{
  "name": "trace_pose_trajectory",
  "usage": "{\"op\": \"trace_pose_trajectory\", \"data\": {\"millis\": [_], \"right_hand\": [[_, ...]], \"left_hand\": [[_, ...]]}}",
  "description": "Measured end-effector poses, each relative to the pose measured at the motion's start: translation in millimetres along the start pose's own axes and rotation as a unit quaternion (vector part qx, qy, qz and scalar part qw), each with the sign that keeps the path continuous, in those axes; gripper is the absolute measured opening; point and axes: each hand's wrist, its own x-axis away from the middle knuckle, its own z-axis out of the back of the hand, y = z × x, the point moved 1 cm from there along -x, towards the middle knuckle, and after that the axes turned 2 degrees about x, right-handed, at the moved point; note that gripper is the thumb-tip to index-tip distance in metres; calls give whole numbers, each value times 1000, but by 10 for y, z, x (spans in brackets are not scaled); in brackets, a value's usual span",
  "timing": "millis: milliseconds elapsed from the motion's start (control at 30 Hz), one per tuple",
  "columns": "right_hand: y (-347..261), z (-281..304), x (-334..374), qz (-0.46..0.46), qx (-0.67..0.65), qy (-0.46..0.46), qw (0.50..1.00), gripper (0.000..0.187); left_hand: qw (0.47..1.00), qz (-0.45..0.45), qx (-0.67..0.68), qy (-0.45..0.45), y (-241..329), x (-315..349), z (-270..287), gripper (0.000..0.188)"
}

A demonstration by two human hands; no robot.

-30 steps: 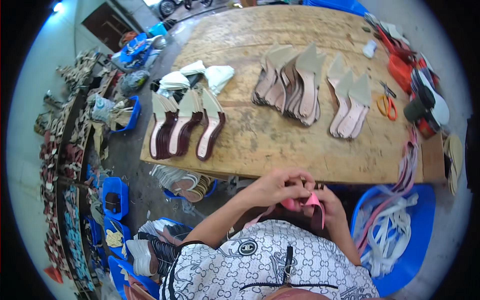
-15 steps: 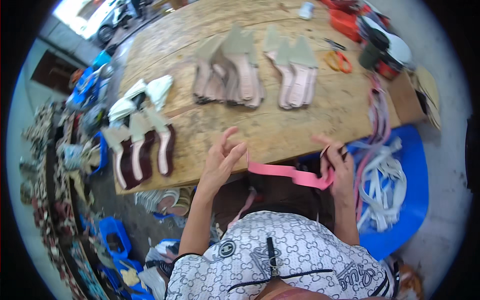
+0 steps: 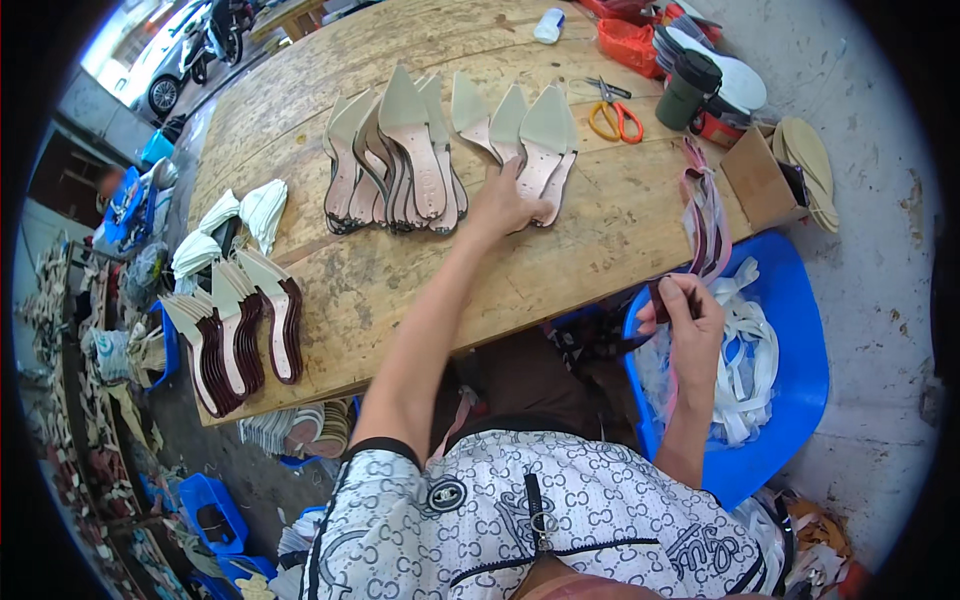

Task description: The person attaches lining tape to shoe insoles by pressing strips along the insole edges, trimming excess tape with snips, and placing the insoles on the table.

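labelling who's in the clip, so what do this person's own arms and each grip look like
Left grip and right grip are bare, with no gloves. Left forearm and right forearm are uncovered. The short left sleeve is white with a dark repeating pattern and black edging; the right sleeve is harder to make out.

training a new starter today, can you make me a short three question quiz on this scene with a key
1. True or false: the left hand is at the pale pink insoles.

2. Multiple choice: what does the right hand hold?
a) scissors
b) a dark strip
c) a cup

3. Fill in: the tub with white strips in it is ____.

Key: 1. True; 2. b; 3. blue
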Motion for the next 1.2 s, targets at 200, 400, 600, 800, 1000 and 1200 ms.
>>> {"op": "trace_pose_trajectory", "data": {"millis": [200, 400, 600, 800, 1000, 1200], "right_hand": [[334, -70, -173, -65, 35, -68, 995, 21], [670, -550, -289, -118, -57, -168, 977, 22], [671, -1033, -394, -97, -154, -162, 970, 20], [658, -1153, -436, -91, -221, -89, 967, 20], [744, -1318, -431, -95, -233, -118, 961, 22], [941, -1569, -190, -97, -189, -221, 952, 20]], "left_hand": [[979, -37, 87, -179, -223, 682, 525, 93], [970, -161, -182, -16, -199, 1060, 891, 85], [987, -143, -19, 69, 80, 579, 573, 78], [981, -115, 24, 154, 10, 489, 332, 83], [981, -115, 64, 146, -119, 319, 391, 72], [966, -82, 237, 69, -464, 204, 732, 47]]}}
